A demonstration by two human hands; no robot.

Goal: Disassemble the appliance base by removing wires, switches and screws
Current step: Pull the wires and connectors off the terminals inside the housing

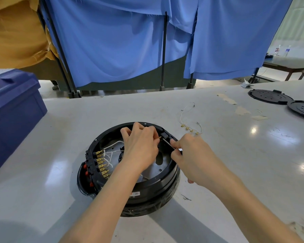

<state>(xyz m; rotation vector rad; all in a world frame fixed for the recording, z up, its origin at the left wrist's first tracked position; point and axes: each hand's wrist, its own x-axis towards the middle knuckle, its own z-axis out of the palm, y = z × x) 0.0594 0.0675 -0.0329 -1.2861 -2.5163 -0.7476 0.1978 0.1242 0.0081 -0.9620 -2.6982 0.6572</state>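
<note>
Sitting upside-down mid-tabletop (pixel 60 137), the round black base (pixel 147 192) shows its open inside.

Head view:
- Left hand (pixel 140 146) reaches over the base to the far-right rim, fingers curled, pinching a small brass terminal (pixel 159 137) at the fingertips.
- Right hand (pixel 188 155) is over the right rim, thumb and fingers pinching a thin tool (pixel 168 143). Its metal shaft points up-left toward the terminal; tip contact is hard to tell.
- Switch block (pixel 90 165) is on the base's left rim, with red buttons on the outside and a row of brass connectors on the inside.
- White wires (pixel 111 146) run from those connectors toward the centre, partly hidden under the left hand.
- Loose wire (pixel 189 120) with brass clips lies on the tabletop beyond the right hand, apart from the base.
- Two black round covers (pixel 270 96) lie flat at far right, edges touching.
- Blue box (pixel 12 106) is at the left edge.
- Blue curtain (pixel 121 41) hangs behind the tabletop.
</note>
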